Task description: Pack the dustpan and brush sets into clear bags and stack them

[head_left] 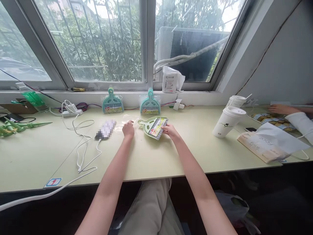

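Observation:
In front of me, a small light green dustpan (146, 125) lies tilted on the table with a grey-bristled brush (157, 128) and a printed label nested in it. My right hand (171, 131) grips the bristle edge of this set between thumb and fingers. To its left, my left hand (128, 129) has its fingers curled on a clear plastic bag (130, 118) that lies flat; the exact grip is partly hidden. Two wrapped dustpan and brush sets, one to the left (112, 101) and one to the right (150, 102), lean against the window sill.
A phone (105, 129) on a white cable and a power strip (72, 112) lie left. Right are paper cups (229, 122), a tissue pack (264, 143) and a co-worker's hand (281, 109). A white box (170, 82) stands on the sill.

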A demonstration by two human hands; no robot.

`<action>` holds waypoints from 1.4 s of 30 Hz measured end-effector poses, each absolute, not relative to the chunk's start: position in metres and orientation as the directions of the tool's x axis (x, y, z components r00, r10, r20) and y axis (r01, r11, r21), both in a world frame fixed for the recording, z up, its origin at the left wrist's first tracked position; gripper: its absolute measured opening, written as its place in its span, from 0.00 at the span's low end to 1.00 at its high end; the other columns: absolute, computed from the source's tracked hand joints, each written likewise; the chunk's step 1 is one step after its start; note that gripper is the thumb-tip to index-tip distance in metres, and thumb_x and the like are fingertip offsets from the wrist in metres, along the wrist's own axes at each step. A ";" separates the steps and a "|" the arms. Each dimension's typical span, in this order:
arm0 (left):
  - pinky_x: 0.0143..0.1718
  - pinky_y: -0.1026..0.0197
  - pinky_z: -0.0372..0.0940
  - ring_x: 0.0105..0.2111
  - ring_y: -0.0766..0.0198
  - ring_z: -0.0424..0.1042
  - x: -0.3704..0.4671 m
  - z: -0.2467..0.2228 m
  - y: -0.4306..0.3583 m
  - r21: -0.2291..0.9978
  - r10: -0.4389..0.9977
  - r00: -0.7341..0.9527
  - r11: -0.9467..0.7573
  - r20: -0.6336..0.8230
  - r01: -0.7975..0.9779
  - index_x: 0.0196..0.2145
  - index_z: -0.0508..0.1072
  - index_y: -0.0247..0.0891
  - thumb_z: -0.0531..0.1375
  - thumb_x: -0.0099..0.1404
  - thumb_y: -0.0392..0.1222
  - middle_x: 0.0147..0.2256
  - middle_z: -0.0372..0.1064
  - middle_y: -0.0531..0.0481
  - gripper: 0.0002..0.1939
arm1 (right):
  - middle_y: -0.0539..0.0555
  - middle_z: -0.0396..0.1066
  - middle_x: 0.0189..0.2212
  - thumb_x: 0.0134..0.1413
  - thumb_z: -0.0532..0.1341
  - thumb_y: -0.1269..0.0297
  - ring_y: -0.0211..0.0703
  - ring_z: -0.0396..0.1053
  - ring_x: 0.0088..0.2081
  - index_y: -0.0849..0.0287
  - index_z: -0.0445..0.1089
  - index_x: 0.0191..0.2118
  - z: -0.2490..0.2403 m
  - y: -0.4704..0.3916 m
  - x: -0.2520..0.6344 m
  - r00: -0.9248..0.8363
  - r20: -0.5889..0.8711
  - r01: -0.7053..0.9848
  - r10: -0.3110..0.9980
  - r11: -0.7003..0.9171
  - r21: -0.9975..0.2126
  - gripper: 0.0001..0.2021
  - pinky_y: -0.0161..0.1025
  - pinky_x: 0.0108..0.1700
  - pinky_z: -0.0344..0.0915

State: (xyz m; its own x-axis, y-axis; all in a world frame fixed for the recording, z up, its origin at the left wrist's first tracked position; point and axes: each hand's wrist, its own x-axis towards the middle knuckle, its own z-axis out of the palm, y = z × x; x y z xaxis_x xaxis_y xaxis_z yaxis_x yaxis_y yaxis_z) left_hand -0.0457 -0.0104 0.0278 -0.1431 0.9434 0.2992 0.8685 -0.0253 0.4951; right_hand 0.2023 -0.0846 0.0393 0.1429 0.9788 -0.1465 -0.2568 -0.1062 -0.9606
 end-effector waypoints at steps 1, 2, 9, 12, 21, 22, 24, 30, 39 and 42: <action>0.43 0.57 0.63 0.46 0.54 0.71 -0.047 0.028 -0.010 0.516 0.945 -0.153 -0.018 0.288 0.856 0.46 0.72 0.43 0.50 0.65 0.34 0.43 0.75 0.45 0.16 | 0.58 0.78 0.32 0.47 0.61 0.80 0.41 0.76 0.30 0.66 0.71 0.37 0.039 -0.084 0.202 0.140 -0.151 -0.262 0.979 -0.110 -0.959 0.09 0.39 0.38 0.75; 0.43 0.57 0.63 0.46 0.54 0.71 -0.048 0.027 -0.009 0.542 0.947 -0.165 -0.011 0.275 0.840 0.45 0.72 0.43 0.51 0.63 0.33 0.44 0.75 0.46 0.16 | 0.57 0.78 0.31 0.47 0.61 0.80 0.42 0.76 0.30 0.66 0.71 0.37 0.039 -0.083 0.201 0.133 -0.154 -0.265 0.979 -0.115 -0.957 0.10 0.39 0.37 0.75; 0.49 0.54 0.59 0.46 0.56 0.71 -0.057 0.026 -0.010 0.694 0.952 -0.245 0.052 0.183 0.719 0.43 0.71 0.45 0.59 0.59 0.41 0.42 0.76 0.50 0.13 | 0.58 0.78 0.32 0.47 0.63 0.78 0.42 0.77 0.31 0.64 0.73 0.37 0.036 -0.084 0.197 0.075 -0.159 -0.228 0.984 -0.138 -0.964 0.09 0.39 0.39 0.75; 0.49 0.54 0.58 0.46 0.55 0.71 -0.057 0.025 -0.010 0.622 0.959 -0.217 0.060 0.181 0.781 0.48 0.69 0.44 0.60 0.59 0.42 0.41 0.76 0.49 0.18 | 0.57 0.78 0.32 0.47 0.62 0.79 0.42 0.77 0.32 0.64 0.73 0.36 0.037 -0.086 0.200 0.127 -0.183 -0.224 0.975 -0.152 -0.963 0.08 0.39 0.39 0.75; 0.49 0.55 0.59 0.48 0.53 0.68 -0.048 0.020 -0.006 0.508 0.973 -0.140 0.028 0.184 0.861 0.39 0.77 0.40 0.59 0.59 0.41 0.42 0.74 0.44 0.11 | 0.57 0.78 0.33 0.48 0.62 0.79 0.41 0.76 0.31 0.64 0.73 0.38 0.042 -0.089 0.201 0.157 -0.193 -0.200 0.969 -0.160 -0.967 0.10 0.42 0.43 0.74; 0.48 0.55 0.60 0.47 0.53 0.68 -0.050 0.020 -0.005 0.526 0.970 -0.159 0.040 0.182 0.849 0.37 0.77 0.40 0.59 0.59 0.40 0.42 0.74 0.44 0.09 | 0.57 0.78 0.33 0.48 0.62 0.79 0.41 0.76 0.31 0.64 0.73 0.38 0.042 -0.089 0.200 0.142 -0.195 -0.197 0.970 -0.166 -0.966 0.10 0.42 0.44 0.74; 0.46 0.55 0.61 0.48 0.53 0.67 -0.053 0.020 -0.004 0.559 0.960 -0.206 0.067 0.189 0.826 0.34 0.77 0.41 0.58 0.59 0.39 0.42 0.74 0.45 0.08 | 0.56 0.78 0.33 0.48 0.62 0.79 0.41 0.76 0.31 0.64 0.73 0.38 0.041 -0.089 0.199 0.105 -0.198 -0.196 0.975 -0.175 -0.965 0.10 0.41 0.43 0.74; 0.42 0.58 0.62 0.45 0.57 0.68 -0.057 0.023 -0.005 0.644 0.893 -0.276 -0.020 0.356 0.765 0.39 0.72 0.40 0.54 0.65 0.42 0.42 0.73 0.47 0.09 | 0.56 0.78 0.32 0.48 0.63 0.79 0.42 0.77 0.31 0.64 0.72 0.38 0.039 -0.087 0.194 0.077 -0.174 -0.234 0.982 -0.152 -0.960 0.10 0.41 0.41 0.75; 0.47 0.54 0.58 0.48 0.55 0.65 -0.033 0.031 -0.017 0.530 0.830 -0.131 -0.217 0.543 0.819 0.37 0.71 0.41 0.54 0.67 0.45 0.43 0.70 0.46 0.08 | 0.56 0.78 0.36 0.45 0.68 0.72 0.44 0.77 0.35 0.62 0.71 0.41 0.047 -0.091 0.190 0.080 -0.040 -0.190 0.996 -0.024 -0.981 0.15 0.45 0.43 0.76; 0.49 0.53 0.57 0.49 0.53 0.64 -0.025 0.033 -0.022 0.517 0.821 -0.102 -0.253 0.562 0.818 0.37 0.71 0.41 0.54 0.67 0.45 0.45 0.69 0.45 0.08 | 0.56 0.78 0.34 0.44 0.69 0.70 0.45 0.77 0.34 0.62 0.71 0.41 0.044 -0.090 0.187 0.033 -0.030 -0.162 0.999 -0.024 -0.987 0.15 0.46 0.43 0.75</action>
State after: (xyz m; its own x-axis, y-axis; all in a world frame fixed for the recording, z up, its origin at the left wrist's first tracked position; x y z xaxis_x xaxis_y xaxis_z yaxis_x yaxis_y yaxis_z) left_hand -0.0246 -0.0222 0.0332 -0.1017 0.8207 0.5623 0.8180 -0.2527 0.5168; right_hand 0.1875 -0.0903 0.0437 0.0328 0.9990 -0.0296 -0.1615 -0.0239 -0.9866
